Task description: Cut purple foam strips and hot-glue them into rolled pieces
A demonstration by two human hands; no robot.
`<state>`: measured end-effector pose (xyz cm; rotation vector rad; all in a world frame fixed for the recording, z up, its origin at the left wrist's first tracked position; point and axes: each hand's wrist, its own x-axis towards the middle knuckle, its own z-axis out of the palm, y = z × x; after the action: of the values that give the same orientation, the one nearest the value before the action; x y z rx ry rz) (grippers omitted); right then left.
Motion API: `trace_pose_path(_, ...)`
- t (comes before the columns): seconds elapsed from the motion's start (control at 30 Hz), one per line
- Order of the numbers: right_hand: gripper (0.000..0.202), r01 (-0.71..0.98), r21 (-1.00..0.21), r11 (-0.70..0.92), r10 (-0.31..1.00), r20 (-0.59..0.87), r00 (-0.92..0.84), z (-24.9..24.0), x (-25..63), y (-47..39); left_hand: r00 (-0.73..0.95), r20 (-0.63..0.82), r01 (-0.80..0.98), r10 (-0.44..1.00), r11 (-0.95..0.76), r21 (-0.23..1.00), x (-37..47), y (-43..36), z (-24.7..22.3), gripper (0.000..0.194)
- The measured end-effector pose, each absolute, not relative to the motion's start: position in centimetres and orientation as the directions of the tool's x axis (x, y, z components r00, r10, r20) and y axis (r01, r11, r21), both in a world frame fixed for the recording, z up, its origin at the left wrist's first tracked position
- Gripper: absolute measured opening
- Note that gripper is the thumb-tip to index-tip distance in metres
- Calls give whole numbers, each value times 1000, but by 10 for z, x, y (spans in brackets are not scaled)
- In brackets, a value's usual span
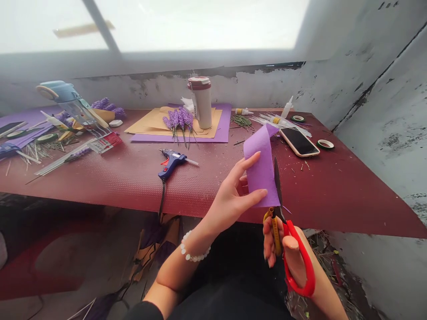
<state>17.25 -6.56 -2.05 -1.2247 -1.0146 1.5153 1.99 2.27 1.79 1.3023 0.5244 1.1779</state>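
Note:
My left hand (pixel 238 189) pinches a folded, soft-looking purple sheet (pixel 260 173) between thumb and fingers, above the table's front edge. In my right hand (pixel 290 249) are scissors with red handles (pixel 308 273); the thumb is through one loop. Their dark blades (pixel 277 184) point upward along the right edge of the sheet. Also among the right fingers is a curled yellow strip with dark marks (pixel 275 231), perhaps a tape measure. Just below the sheet's lower right corner lies a thin purple sliver (pixel 287 210).
On the dark red table (pixel 207 186) lie a blue glue gun (pixel 171 162), purple flower sprigs (pixel 180 119) on brown paper (pixel 150 122), and a phone (pixel 299 142). A tumbler (pixel 202 102) stands behind. At left are a tilted bottle (pixel 71 102) and clutter. Tape rolls (pixel 325 144) sit right.

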Motion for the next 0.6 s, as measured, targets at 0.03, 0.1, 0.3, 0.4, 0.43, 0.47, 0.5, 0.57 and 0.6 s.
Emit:
trace_pose_path(0.03, 83, -147, -957, -249, 967, -237, -94, -23, 174, -67, 377, 298, -360, 877, -157, 920, 20, 23, 18, 67)
trace_pose_path(0.1, 83, -140, -959, -248, 967, -236, -96, -27, 176, -68, 376, 297, -353, 878, -161, 922, 19, 24, 18, 69)
trace_pose_path(0.3, 80, -164, -949, -268, 961, -252, -112, -32, 179, -67, 395, 296, -368, 870, -145, 919, 17, 24, 17, 68)
trace_pose_path(0.4, 77, -157, -947, -281, 957, -265, -120, -29, 178, -66, 402, 296, -380, 866, -136, 915, 18, 24, 17, 66)
trace_pose_path(0.43, 77, -149, -946, -289, 955, -273, -120, -27, 176, -66, 401, 298, -382, 866, -137, 914, 18, 24, 17, 65)
trace_pose_path(0.47, 77, -139, -944, -300, 952, -286, -112, -24, 175, -67, 400, 299, -382, 867, -139, 914, 18, 24, 17, 65)
trace_pose_path(0.5, 76, -131, -940, -315, 948, -304, -99, -21, 173, -66, 396, 299, -380, 868, -142, 914, 18, 24, 17, 65)
trace_pose_path(0.57, 73, -122, -928, -353, 936, -347, -69, -15, 168, -66, 391, 297, -371, 871, -146, 917, 18, 24, 17, 65)
trace_pose_path(0.6, 71, -122, -921, -370, 929, -366, -58, -13, 166, -66, 392, 295, -368, 871, -145, 918, 17, 24, 16, 66)
